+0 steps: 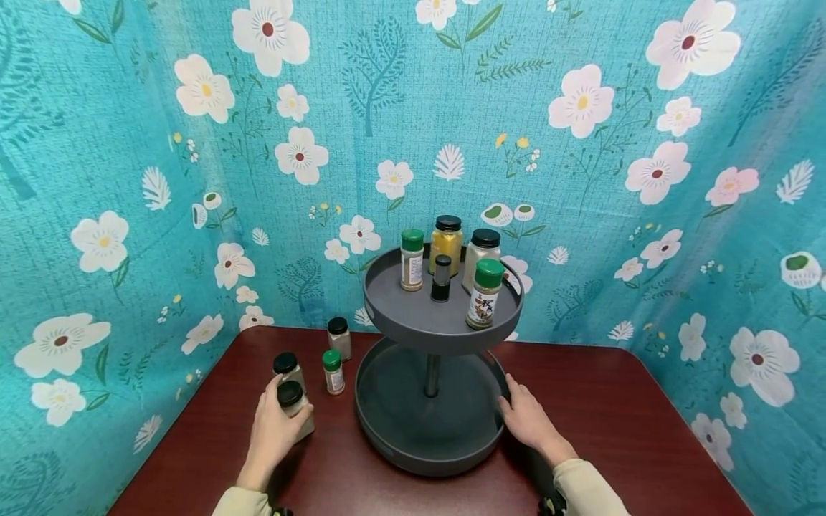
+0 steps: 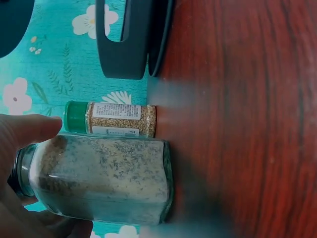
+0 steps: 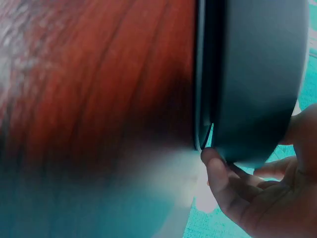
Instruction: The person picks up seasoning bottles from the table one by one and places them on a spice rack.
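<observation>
My left hand [image 1: 272,430] grips a square glass jar [image 2: 106,178] with a black lid near the table's left side, thumb on one side and fingers on the other. The jar holds pale, speckled seasoning and is upright. Just behind it stands a similar black-lidded jar [image 1: 288,366]. A small green-capped shaker [image 2: 116,119] of tan grains is beside them. My right hand [image 1: 532,421] holds the right rim of the lower tier [image 1: 429,459] of a dark grey two-tier turntable. In the right wrist view, the fingers [image 3: 218,173] curl at its bottom edge.
On the upper tier [image 1: 439,337] stand a yellow-filled jar [image 1: 447,247], a black-lidded pale jar [image 1: 482,251], two green-capped shakers, one at front [image 1: 484,297], and a small dark bottle [image 1: 442,279]. Another black-lidded jar [image 1: 339,340] stands left of the turntable. Floral cloth [image 1: 361,158] surrounds the table.
</observation>
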Demonstrator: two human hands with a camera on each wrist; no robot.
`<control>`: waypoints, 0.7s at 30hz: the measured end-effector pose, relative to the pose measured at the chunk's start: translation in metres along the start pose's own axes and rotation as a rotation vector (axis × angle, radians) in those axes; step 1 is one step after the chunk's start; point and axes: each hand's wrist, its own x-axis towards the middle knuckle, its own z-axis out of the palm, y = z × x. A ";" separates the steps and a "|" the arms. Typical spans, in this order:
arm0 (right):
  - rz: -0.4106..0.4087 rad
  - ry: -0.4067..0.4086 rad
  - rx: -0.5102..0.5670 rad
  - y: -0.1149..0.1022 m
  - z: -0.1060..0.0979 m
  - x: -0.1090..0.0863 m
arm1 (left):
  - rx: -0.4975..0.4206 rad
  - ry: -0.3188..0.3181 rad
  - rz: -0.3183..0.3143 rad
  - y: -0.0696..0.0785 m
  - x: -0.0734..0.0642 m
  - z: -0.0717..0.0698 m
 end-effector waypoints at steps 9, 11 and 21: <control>0.010 0.004 -0.057 -0.004 0.006 0.000 | -0.037 -0.049 -0.091 -0.011 -0.001 0.002; 0.020 -0.007 -0.041 -0.004 0.007 -0.001 | -0.044 -0.057 -0.104 -0.013 -0.002 0.003; 0.028 -0.065 -0.005 -0.008 0.004 -0.002 | -0.032 -0.102 -0.143 -0.019 -0.001 0.002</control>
